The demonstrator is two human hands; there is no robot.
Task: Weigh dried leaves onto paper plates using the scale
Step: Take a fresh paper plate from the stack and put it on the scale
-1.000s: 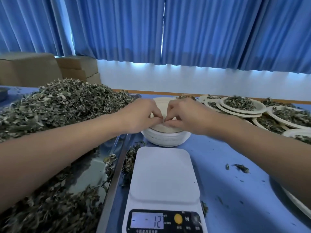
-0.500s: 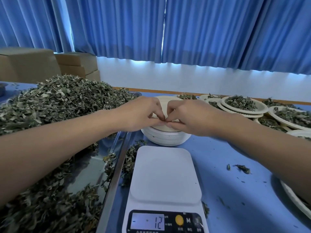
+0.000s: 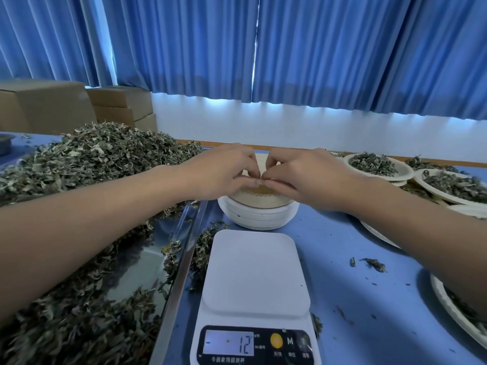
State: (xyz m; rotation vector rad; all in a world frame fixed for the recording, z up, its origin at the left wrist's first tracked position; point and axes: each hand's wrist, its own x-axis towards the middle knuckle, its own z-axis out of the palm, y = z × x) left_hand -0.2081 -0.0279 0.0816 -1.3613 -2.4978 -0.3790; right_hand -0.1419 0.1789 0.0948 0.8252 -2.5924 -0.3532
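Observation:
A stack of empty paper plates (image 3: 259,216) stands on the blue table just beyond the white scale (image 3: 255,283). My left hand (image 3: 224,172) and my right hand (image 3: 303,177) meet over the stack, and the fingertips of both pinch the near rim of the top plate. The scale's platform is bare and its display (image 3: 229,343) reads -12. A big heap of dried leaves (image 3: 87,159) fills the metal tray (image 3: 181,262) on the left.
Several paper plates holding leaves (image 3: 374,164) crowd the right side, and one filled plate (image 3: 453,309) lies under my right forearm. Loose leaf bits (image 3: 374,264) dot the blue table. Cardboard boxes (image 3: 47,106) stand at the back left before blue curtains.
Both hands have stayed at the top plate's rim, fingers working slightly. The view has tipped up a little. The scale reading is unchanged.

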